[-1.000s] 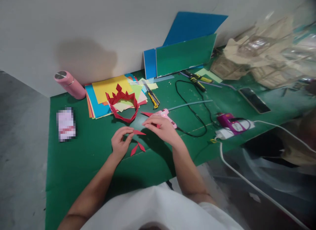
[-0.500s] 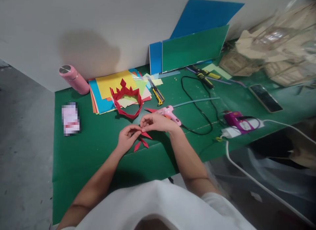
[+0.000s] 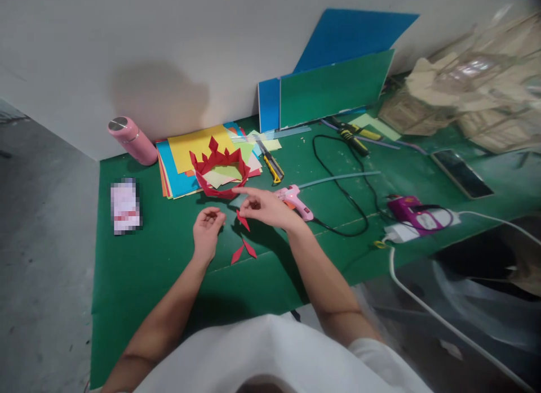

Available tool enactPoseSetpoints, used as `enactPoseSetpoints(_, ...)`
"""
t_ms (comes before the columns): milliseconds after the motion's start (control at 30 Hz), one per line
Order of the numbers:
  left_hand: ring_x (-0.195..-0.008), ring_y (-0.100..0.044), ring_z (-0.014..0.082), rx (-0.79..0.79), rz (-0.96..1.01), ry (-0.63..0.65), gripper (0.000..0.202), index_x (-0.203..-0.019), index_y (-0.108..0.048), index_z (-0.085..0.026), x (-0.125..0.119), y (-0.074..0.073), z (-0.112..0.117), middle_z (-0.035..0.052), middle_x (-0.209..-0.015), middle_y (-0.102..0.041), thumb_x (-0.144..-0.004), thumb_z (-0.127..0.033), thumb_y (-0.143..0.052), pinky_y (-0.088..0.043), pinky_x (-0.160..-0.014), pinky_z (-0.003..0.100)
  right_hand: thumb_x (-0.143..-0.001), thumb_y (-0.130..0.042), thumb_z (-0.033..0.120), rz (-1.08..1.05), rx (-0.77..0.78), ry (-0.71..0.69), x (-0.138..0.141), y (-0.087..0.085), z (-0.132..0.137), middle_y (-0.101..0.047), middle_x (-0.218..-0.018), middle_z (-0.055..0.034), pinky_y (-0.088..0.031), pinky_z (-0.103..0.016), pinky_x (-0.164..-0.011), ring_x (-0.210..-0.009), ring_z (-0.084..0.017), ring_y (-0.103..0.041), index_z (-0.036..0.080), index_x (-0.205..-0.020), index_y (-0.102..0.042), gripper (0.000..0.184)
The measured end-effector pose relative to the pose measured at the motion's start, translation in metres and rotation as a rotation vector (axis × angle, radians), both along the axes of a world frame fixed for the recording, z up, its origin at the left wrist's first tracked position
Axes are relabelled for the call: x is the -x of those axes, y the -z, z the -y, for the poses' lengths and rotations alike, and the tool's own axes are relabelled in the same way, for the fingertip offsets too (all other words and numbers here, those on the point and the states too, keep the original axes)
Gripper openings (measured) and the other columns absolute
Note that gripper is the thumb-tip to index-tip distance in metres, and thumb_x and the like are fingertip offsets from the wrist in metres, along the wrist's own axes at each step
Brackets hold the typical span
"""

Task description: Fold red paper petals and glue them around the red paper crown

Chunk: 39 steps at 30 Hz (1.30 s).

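My right hand (image 3: pixel 264 207) pinches a red folded paper diamond (image 3: pixel 244 220) between thumb and fingers, its lower tip pointing down toward the table. The index finger stretches out to the near rim of a red folded-paper crown (image 3: pixel 207 186); whether it touches cannot be told. My left hand (image 3: pixel 207 228) is apart from it on the left, thumb and fingertips pressed together; what is in them, if anything, is too small to see. Below the hands, two red paper diamonds (image 3: pixel 249 249) lie on the table in a V. Partly behind my right hand rests a pink glue gun (image 3: pixel 298 201).
Coloured paper sheets (image 3: pixel 181 182) lie under and behind the crown. A yellow utility knife (image 3: pixel 273 165), pliers (image 3: pixel 354 142), a pink bottle (image 3: pixel 135 142) and a phone (image 3: pixel 460 173) are around the green table (image 3: pixel 156 286). The glue gun's black cord (image 3: pixel 362 204) loops toward a power strip (image 3: pixel 397 231).
My hands have come apart: the left moved left, off the red paper piece, while the right keeps the piece and now stretches its index finger toward the crown. The view shifted slightly.
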<state>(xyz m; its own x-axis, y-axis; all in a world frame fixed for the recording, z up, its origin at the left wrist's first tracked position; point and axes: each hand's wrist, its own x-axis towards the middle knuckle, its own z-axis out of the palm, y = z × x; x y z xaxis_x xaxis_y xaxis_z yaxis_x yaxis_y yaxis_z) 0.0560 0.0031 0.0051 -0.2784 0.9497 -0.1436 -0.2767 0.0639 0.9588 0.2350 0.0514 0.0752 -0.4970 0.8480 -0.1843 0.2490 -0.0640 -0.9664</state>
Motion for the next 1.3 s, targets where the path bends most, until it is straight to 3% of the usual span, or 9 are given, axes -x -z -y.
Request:
enactPoseSetpoints(167, -0.058, -0.064, 0.0101, 0.097, -0.003, -0.075, 0.035, -0.076, -0.061, -0.015, 0.005, 0.001, -0.003, -0.0017, -0.063, -0.062, -0.058, -0.036, -0.082, -0.048, -0.05, 0.018, -0.075, -0.066, 0.023, -0.1, -0.018, 0.063, 0.008, 0.004, -0.005, -0.065, -0.071, 0.0043, -0.049, -0.027, -0.07, -0.07, -0.013, -0.063, 0.022, -0.122, -0.05, 0.05)
enactPoseSetpoints(267, -0.059, -0.066, 0.0107, 0.1, 0.001, -0.087, 0.033, -0.077, -0.062, -0.015, 0.005, 0.0, -0.003, -0.0008, -0.065, -0.064, -0.059, -0.036, -0.081, -0.049, -0.052, 0.018, -0.075, -0.066, 0.02, -0.015, -0.037, 0.032, 0.01, 0.008, -0.008, -0.068, -0.074, 0.0021, -0.049, -0.028, -0.072, -0.072, -0.014, -0.064, 0.02, -0.126, -0.053, 0.052)
enactPoseSetpoints(400, -0.057, -0.063, 0.0079, 0.074, 0.015, -0.112, 0.031, -0.079, -0.066, -0.015, 0.008, 0.002, -0.003, -0.0003, -0.068, -0.066, -0.061, -0.036, -0.08, -0.049, -0.054, 0.018, -0.076, -0.065, 0.019, 0.095, -0.075, 0.046, 0.015, 0.014, -0.013, -0.07, -0.076, -0.0004, -0.049, -0.028, -0.073, -0.072, -0.014, -0.065, 0.017, -0.113, -0.064, 0.037)
enactPoseSetpoints(600, -0.057, -0.057, 0.0056, 0.056, -0.042, -0.083, 0.032, -0.087, -0.074, -0.016, 0.01, 0.005, 0.0, 0.001, -0.072, -0.067, -0.068, -0.041, -0.078, -0.046, -0.055, 0.018, -0.076, -0.066, 0.025, 0.006, -0.08, 0.057, 0.015, 0.018, -0.02, -0.068, -0.075, -0.0005, -0.049, -0.026, -0.069, -0.069, -0.012, -0.063, 0.017, -0.091, -0.069, 0.017)
enactPoseSetpoints(833, -0.04, -0.034, 0.0046, -0.033, 0.004, -0.042, 0.031, -0.091, -0.068, -0.018, 0.008, -0.003, 0.002, -0.0083, -0.046, -0.039, -0.083, -0.048, -0.065, -0.028, -0.04, 0.017, -0.078, -0.066, 0.026, 0.149, -0.114, 0.076, 0.013, 0.018, -0.019, -0.072, -0.08, -0.0018, -0.05, -0.029, -0.071, -0.074, -0.015, -0.066, 0.019, -0.098, -0.073, 0.022)
enactPoseSetpoints(933, -0.047, -0.042, 0.0049, -0.088, -0.083, -0.057, 0.034, -0.097, -0.062, -0.02, 0.008, 0.0, 0.002, -0.0076, -0.056, -0.045, -0.074, -0.042, -0.076, -0.038, -0.048, 0.016, -0.077, -0.066, 0.026, 0.15, -0.12, 0.089, 0.014, 0.018, -0.019, -0.074, -0.082, -0.0028, -0.051, -0.03, -0.072, -0.074, -0.016, -0.067, 0.019, -0.088, -0.074, 0.015)
enactPoseSetpoints(1033, -0.075, -0.059, 0.0084, -0.103, -0.082, -0.116, 0.055, -0.106, -0.056, -0.023, 0.005, 0.005, 0.002, -0.001, -0.087, -0.057, -0.062, -0.039, -0.085, -0.05, -0.071, 0.021, -0.076, -0.066, 0.027, 0.086, -0.1, 0.112, 0.012, 0.013, -0.02, -0.072, -0.077, -0.0026, -0.051, -0.03, -0.07, -0.07, -0.016, -0.066, 0.018, -0.085, -0.073, 0.015)
enactPoseSetpoints(1100, -0.093, -0.063, 0.0121, -0.033, 0.022, -0.133, 0.054, -0.108, -0.054, -0.024, 0.001, 0.005, 0.002, 0.0035, -0.104, -0.058, -0.066, -0.041, -0.082, -0.051, -0.085, 0.027, -0.074, -0.067, 0.028, 0.027, -0.063, 0.121, 0.01, 0.007, -0.02, -0.071, -0.075, -0.0021, -0.051, -0.029, -0.068, -0.069, -0.015, -0.065, 0.017, -0.084, -0.073, 0.015)
enactPoseSetpoints(1300, -0.099, -0.065, 0.018, 0.152, 0.323, 0.1, 0.037, -0.1, -0.06, -0.017, -0.009, -0.009, -0.009, 0.0099, -0.108, -0.067, -0.076, -0.043, -0.073, -0.05, -0.093, 0.036, -0.073, -0.07, 0.029, -0.057, 0.004, 0.088, -0.002, -0.01, -0.016, -0.068, -0.076, -0.0016, -0.05, -0.028, -0.069, -0.07, -0.013, -0.062, 0.016, -0.087, -0.072, 0.019)
